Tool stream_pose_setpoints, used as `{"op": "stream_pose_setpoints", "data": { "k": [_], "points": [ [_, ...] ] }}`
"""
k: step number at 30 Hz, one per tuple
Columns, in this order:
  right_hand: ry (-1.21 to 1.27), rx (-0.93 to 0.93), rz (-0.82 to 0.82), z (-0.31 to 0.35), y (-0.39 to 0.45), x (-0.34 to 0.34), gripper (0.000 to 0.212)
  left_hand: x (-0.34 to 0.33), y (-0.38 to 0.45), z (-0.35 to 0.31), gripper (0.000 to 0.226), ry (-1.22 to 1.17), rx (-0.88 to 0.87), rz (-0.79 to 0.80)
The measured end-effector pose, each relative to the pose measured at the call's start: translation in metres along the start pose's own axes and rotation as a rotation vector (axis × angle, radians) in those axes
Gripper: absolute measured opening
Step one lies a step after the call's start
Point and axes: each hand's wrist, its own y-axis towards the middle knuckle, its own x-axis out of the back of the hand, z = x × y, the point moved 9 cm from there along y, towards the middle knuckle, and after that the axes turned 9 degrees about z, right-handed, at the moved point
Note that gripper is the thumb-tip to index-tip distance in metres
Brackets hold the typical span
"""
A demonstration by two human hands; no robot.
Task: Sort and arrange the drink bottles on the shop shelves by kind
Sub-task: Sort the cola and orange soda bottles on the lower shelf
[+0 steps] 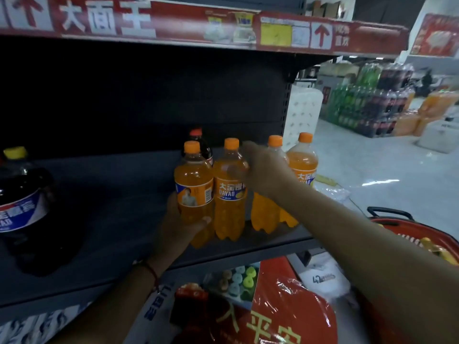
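Several orange soda bottles with orange caps stand at the right end of a dark shelf. My left hand grips the lower part of the leftmost orange bottle. My right hand reaches between the second orange bottle and the third orange bottle; its fingers touch the second one, blurred. A fourth orange bottle stands at the shelf's right edge. A dark cola bottle with a red cap stands behind the leftmost orange one. A large dark cola bottle with a yellow cap stands at the far left.
A red-fronted shelf hangs overhead. A red shopping basket with bottles sits at my right. Red wrapped goods lie on the shelf below. Stacked drink packs fill the aisle at the far right.
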Motion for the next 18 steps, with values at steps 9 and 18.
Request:
{"op": "stream_pose_setpoints", "data": {
  "k": [9, 18],
  "points": [
    [-0.038, -0.152, -0.054, -0.044, 0.021, 0.058, 0.038, -0.006, 0.0, 0.0, 0.077, 0.002, -0.021, 0.005],
    [-0.478, 0.161, -0.302, 0.007, 0.009, 0.065, 0.053, -0.017, 0.002, -0.002, 0.081, 0.022, 0.03, -0.026]
  ]
}}
